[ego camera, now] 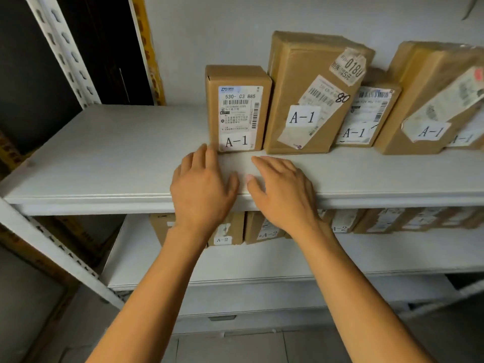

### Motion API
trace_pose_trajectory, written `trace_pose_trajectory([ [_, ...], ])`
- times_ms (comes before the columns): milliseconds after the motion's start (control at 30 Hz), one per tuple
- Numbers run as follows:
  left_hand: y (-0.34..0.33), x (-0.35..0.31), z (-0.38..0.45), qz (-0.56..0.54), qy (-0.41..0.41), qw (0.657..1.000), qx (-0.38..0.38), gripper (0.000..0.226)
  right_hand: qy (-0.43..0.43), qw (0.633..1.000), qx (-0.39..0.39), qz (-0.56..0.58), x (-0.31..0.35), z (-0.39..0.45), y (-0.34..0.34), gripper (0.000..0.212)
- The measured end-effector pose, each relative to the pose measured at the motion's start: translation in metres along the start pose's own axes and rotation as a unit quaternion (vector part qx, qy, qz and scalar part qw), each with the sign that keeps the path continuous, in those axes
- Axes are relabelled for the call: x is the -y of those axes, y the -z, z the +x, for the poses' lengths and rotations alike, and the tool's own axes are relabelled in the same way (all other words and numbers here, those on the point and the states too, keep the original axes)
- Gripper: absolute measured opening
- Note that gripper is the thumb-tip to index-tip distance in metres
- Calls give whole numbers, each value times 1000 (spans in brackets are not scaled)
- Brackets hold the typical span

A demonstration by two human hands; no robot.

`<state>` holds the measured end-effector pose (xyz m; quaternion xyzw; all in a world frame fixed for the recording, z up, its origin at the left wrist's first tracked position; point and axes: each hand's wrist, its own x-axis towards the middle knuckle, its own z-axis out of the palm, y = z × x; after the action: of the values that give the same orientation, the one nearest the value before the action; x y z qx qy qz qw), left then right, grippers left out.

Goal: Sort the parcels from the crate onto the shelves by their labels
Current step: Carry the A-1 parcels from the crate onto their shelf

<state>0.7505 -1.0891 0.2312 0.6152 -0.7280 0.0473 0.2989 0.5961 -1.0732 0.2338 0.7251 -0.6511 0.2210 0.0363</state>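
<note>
My left hand and right hand lie flat and relaxed on the top shelf, holding nothing. The small parcel marked A-1 stands upright just beyond my left fingertips, apart from my right.

One view only, head-mounted, looking forward and tipped down from above the forearms. Close in on the upper shelf, its front edge crossing mid-frame, the wall right behind it. Wide-angle bend at the edges, the rack post leaning at left. Lower shelf and a strip of floor caught beneath. Both hands just ahead of the lens, centre frame. No second view to share anything with.
</note>
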Motion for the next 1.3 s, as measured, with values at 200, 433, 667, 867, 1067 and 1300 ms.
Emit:
trace_pose_trajectory([
  [200,-3,-13,-33,69,-114,987,87,82,-21,998,-33,-49,-49,-45,7,66],
  [433,-15,-93,-30,22,-231,957,177,86,-109,990,0,-90,-103,-95,45,66],
  [667,-37,-215,-55,-41,-352,904,239,83,-273,954,32,-119,-176,-185,99,69],
  [867,-43,-338,-104,-107,-443,850,265,85,-421,899,-11,-120,-235,-283,156,72],
  [1067,-44,-461,-160,-129,-530,791,275,87,-541,830,-51,-125,-293,-383,210,75],
  [1300,-45,-589,-253,-144,-619,723,273,84,-621,765,-82,-148,-334,-512,263,73],
])
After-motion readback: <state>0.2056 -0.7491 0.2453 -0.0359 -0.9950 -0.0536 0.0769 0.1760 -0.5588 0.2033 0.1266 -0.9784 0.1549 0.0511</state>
